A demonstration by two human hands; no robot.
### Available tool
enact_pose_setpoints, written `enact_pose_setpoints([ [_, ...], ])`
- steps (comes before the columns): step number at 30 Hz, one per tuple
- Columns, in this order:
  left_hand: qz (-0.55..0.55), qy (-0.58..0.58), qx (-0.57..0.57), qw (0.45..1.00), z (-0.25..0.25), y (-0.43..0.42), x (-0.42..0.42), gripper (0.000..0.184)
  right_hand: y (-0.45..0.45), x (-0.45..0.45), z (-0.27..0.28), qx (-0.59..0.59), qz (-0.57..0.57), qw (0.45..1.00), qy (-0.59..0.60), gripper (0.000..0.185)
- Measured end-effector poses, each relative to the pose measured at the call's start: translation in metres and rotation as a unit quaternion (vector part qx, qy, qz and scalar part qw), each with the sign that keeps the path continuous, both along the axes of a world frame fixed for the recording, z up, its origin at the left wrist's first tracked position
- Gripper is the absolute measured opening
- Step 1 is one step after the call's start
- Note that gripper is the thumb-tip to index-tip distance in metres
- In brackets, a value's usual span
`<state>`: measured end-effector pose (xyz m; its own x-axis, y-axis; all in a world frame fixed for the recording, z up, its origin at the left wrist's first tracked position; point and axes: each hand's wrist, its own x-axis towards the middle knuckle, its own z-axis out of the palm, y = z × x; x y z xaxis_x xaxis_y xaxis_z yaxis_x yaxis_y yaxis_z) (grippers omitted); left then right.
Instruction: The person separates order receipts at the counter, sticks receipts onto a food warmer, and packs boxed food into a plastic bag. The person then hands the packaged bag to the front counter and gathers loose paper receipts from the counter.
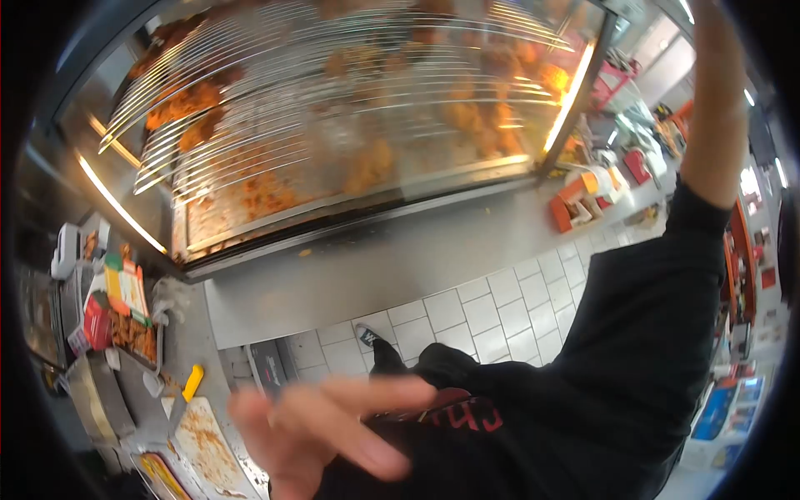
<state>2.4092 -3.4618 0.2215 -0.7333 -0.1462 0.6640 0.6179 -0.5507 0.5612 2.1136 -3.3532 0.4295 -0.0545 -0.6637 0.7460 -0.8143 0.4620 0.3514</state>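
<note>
My left hand (325, 429) is close to the camera at the lower left, in front of my black shirt. Motion blurs it a little, but its fingers are stretched out and apart, with nothing visible in them. My right arm reaches up along the right edge, and its hand is out of view. Nearest my left hand, a yellow-handled knife (192, 382) lies partly on a stained white cutting board (204, 446). Above stands a lit glass food cabinet (400, 197) with wire racks (275, 58) and browned fried pieces (267, 190) on its bottom tray.
A steel ledge (333, 279) runs below the cabinet, over a white tiled floor (479, 312). At left are a tray of fried pieces (132, 335) and a metal container (98, 398). An orange box (575, 207) stands at right.
</note>
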Motion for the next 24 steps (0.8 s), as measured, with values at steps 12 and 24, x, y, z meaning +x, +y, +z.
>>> enact_pose_setpoints([
  [12, 0.025, -0.304, 0.085, 0.948, -0.069, 0.171, -0.044, 0.039, 0.336, 0.081, -0.315, 0.106, -0.165, 0.839, -0.508, 0.022],
  [24, 0.097, -0.408, 0.167, 0.893, -0.126, 0.278, 0.015, 0.015, 0.355, 0.232, -0.522, 0.285, 0.009, 0.574, -0.767, 0.04],
])
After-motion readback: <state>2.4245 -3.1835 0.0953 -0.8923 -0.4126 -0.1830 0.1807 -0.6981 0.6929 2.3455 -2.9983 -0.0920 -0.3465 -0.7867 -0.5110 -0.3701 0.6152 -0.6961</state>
